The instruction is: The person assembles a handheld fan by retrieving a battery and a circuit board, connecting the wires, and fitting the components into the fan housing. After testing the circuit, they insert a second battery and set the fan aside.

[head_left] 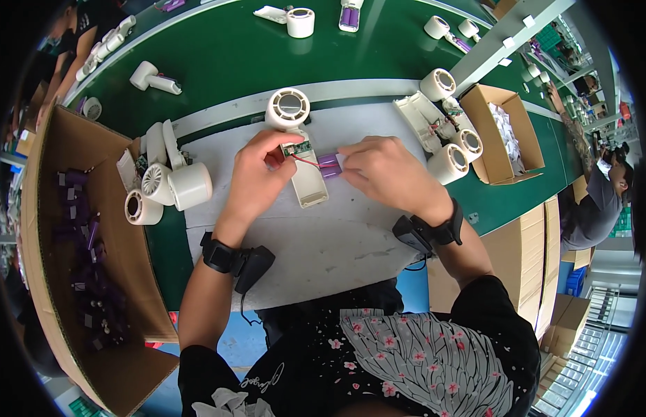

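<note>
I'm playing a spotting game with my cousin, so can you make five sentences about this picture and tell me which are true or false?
1. The right hand touches a purple battery pack. True.
2. The left hand is inside a cardboard box. False: it is at the green circuit board in the open white housing.
3. Red wires run between the board and the battery pack. True.
4. Both wrists are bare. False: each wears a black band.
5. The big box on the left is empty. False: purple things lie inside.
</note>
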`<state>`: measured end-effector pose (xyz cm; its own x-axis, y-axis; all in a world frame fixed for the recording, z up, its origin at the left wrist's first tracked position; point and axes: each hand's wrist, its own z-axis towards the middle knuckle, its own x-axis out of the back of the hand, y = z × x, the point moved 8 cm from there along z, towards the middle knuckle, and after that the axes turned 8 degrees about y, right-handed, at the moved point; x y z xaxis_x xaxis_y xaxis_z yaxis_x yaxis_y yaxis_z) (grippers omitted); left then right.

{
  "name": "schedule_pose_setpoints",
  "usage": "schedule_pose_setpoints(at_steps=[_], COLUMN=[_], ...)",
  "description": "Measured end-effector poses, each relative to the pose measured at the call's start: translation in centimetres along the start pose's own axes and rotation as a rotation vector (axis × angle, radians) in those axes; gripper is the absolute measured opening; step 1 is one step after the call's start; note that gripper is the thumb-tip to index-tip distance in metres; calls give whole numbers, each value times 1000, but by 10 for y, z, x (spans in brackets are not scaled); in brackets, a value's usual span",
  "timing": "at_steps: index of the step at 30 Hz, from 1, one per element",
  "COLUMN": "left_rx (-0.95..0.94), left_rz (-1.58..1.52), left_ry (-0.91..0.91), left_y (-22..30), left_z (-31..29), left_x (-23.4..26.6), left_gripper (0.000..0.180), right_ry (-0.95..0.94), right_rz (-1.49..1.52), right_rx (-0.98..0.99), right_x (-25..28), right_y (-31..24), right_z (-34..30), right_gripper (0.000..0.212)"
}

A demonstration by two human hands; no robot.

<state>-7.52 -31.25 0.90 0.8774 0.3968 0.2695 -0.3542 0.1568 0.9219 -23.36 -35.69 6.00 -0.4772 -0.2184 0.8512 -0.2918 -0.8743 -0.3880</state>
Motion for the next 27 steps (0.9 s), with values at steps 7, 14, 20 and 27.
schedule_pose_setpoints(at_steps=[7, 14, 20, 27], left_rx=[-2, 5, -2, -15], left_rz=[18, 14, 13, 40], left_ry=[9, -23, -26, -13], left_y=[-2, -1, -5, -3], left_z=[-2, -2, 1, 0], left_x=[4, 1, 1, 1], left_gripper=[32, 32, 33, 29], right_ry=[5, -36, -52, -39], right_rz=[-22, -82, -139, -310], right_rx=[-2, 28, 72, 14], right_x=[-6, -5, -7, -12], right_y=[-1, -4, -10, -14], right_z=[2, 2, 8, 5], right_gripper=[7, 5, 4, 5])
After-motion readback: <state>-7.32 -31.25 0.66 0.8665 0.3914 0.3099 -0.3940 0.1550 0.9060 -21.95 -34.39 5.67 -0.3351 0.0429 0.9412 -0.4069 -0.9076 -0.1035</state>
